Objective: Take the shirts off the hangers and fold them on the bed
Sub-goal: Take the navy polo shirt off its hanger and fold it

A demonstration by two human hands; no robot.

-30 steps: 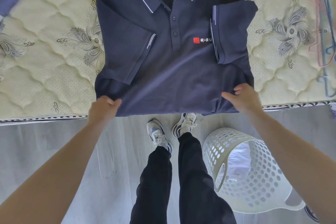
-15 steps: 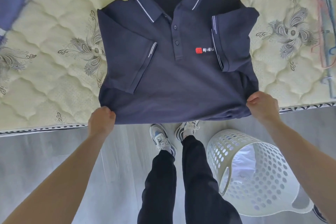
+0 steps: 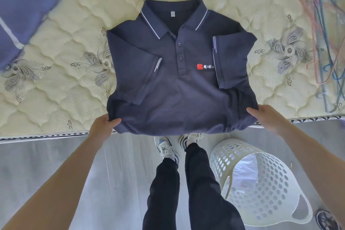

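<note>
White laundry basket [image 3: 276, 188] sits on the floor by our feet. At the edge of the bed [image 3: 56, 99] our left hand [image 3: 101, 127] pinches the navy polo shirt [image 3: 177, 95] at its near-left corner. Our right hand [image 3: 265, 117] grips the near-right one, fingers probably tucked underneath. The shirt lies face up on the bed, sleeves folded in, with the hangers [image 3: 321, 52] off to the far right.

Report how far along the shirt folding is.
Done: the polo shirt is off its hanger, flat on the mattress, both sleeves folded inward; bare hangers lie to its right. In hand: the left hand and right hand each grip a bottom corner of the hem. Left: fold the bottom up toward the collar.
</note>
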